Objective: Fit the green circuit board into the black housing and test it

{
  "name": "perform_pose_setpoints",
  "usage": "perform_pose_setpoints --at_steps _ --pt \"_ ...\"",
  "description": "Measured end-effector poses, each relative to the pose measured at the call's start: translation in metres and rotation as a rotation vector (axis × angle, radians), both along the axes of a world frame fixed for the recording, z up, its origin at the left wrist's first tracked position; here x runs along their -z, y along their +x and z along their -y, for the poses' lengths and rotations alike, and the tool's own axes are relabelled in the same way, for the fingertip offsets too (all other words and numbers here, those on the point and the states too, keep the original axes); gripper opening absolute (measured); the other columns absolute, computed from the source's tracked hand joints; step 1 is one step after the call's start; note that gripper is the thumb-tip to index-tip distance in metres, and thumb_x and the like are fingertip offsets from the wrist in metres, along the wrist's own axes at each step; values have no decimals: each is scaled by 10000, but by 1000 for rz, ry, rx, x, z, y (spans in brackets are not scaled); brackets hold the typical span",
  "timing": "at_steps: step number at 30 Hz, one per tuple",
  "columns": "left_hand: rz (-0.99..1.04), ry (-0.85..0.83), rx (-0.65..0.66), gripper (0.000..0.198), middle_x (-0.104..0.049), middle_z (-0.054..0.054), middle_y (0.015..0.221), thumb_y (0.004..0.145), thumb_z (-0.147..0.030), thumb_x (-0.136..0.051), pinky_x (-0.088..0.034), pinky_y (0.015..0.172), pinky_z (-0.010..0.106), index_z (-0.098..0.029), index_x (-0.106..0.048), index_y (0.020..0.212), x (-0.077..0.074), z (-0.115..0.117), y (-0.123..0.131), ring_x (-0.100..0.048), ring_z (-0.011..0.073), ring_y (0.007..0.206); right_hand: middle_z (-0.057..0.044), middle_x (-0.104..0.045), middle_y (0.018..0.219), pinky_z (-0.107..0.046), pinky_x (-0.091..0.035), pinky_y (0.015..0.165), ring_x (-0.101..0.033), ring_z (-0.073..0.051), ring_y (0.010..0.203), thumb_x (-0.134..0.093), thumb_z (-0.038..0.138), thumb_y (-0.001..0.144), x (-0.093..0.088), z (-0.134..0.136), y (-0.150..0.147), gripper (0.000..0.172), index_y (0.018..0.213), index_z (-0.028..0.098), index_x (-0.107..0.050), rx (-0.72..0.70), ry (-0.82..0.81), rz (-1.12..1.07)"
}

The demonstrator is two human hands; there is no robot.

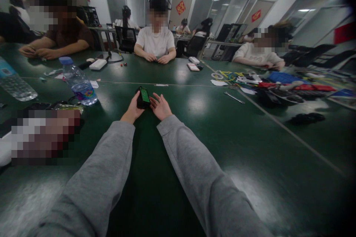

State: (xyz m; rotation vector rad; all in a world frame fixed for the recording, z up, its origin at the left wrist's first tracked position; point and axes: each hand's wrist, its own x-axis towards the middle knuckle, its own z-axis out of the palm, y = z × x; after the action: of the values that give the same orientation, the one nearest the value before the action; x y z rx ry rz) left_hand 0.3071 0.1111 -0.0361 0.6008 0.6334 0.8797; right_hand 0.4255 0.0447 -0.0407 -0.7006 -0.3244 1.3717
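Observation:
My left hand (pixel 134 108) is closed around the left side of a small black box-shaped device (pixel 144 97) with a lit green face; I cannot tell its exact kind. The device is tilted above the dark green table (pixel 172 148), its green side turned up. Beside its right edge is my right hand (pixel 161 107), open with the fingers apart and the palm turned towards the device. Whether the right fingertips touch its lower edge is hard to tell.
Water bottles (pixel 80 85) and a blurred-out object (pixel 44 137) occupy the left. A wrench (pixel 234 97) lies to the right, before a heap of cables and tools (pixel 278 85). People sit across the table, one in a white T-shirt (pixel 156 42) directly opposite.

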Motion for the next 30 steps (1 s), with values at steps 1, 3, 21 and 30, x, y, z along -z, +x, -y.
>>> perform_pose_setpoints --at_steps 1,3,21,30 --pt "-14 5 -1 447 -699 101 934 891 -470 -551 -519 738 313 -153 -615 1199 1 0 0 -649 200 818 -12 -672 880 -244 -536 693 -645 -125 773 -363 429 1005 0 0 0 326 1027 244 -630 0 0 -1" --pt "-29 4 -1 468 -702 113 948 901 -492 -528 -521 746 322 -147 -614 1204 1 -1 1 -655 214 841 -12 -670 872 -250 -533 685 -640 -129 764 -368 421 1004 0 0 0 319 1025 246 -634 3 1 0" --pt "-55 53 -30 411 -718 113 925 940 -467 -491 -529 815 340 -135 -656 1118 10 -4 12 -678 216 861 24 -641 856 -253 -474 618 -567 -134 678 -390 402 993 8 -8 2 281 1035 265 -631 2 -5 32" --pt "-69 221 -57 259 -716 74 1003 923 -321 -559 -534 836 312 -169 -648 1113 22 -10 14 -671 193 927 30 -638 791 -262 -512 647 -568 -133 640 -409 371 987 8 -9 0 248 1026 253 -624 45 -23 -24"
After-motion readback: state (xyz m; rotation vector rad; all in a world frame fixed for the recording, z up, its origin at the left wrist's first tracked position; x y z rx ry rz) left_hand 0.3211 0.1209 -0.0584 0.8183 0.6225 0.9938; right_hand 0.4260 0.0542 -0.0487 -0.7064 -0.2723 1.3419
